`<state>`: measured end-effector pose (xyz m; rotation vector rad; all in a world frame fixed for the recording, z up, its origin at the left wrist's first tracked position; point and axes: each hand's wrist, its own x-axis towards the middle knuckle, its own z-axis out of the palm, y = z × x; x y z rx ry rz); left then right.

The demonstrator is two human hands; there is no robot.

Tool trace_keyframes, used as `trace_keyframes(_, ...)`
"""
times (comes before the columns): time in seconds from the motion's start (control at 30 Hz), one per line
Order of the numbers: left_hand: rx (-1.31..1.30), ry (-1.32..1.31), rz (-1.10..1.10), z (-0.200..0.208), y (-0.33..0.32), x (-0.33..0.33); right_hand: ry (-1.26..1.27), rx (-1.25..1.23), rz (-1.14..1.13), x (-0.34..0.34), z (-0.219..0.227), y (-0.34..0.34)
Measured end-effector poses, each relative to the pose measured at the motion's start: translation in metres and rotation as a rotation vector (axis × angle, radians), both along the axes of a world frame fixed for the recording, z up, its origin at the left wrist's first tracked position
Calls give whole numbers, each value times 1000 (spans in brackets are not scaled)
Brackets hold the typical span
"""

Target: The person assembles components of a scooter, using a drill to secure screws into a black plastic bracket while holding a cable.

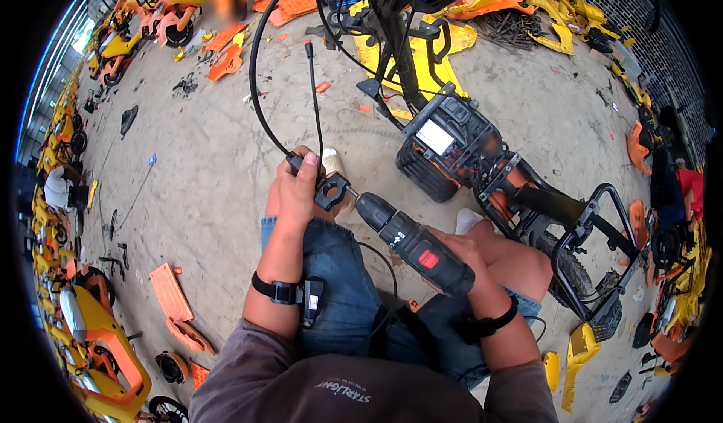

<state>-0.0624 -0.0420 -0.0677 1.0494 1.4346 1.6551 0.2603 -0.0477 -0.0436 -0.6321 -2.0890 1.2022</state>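
1. left hand (pixel 303 173): fingers closed on the black clamp (pixel 330 194), near the left knee.
2. right hand (pixel 468 254): gripping the power drill (pixel 414 244), fingers mostly hidden.
3. if the bit (pixel 352 191) slips off-angle, it could spin the clamp or jab the left fingers.

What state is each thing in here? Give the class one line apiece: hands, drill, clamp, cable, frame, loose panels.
Left hand: closed, holding the clamp.
Right hand: gripping the drill, fingers mostly hidden.
Clamp: held above the floor.
Drill: aimed at the clamp; running or not, cannot tell.
Cable: looped, running to the left hand.
Frame: largely stripped.
Yellow panel: lying loose.
Orange panel: lying loose.
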Motion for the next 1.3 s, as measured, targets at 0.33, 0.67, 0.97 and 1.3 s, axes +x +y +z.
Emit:
trace_keyframes(0.33, 33, -127, -50, 9, 0, 9, 3, -480, 77, 9, 8, -11)
trace_keyframes(0.67, -78, 129, 261, 38, -7, 35, 640, -1637, 30, -9, 5, -21)
trace_keyframes(0.97, 32, 30, 171, 19, -1, 41, 663, -1350, 89, 20, 14, 1)
trace_keyframes(1.3, 20, -87, 123, 23, 3, 38, 612, -1246, 24, 15, 10, -5)
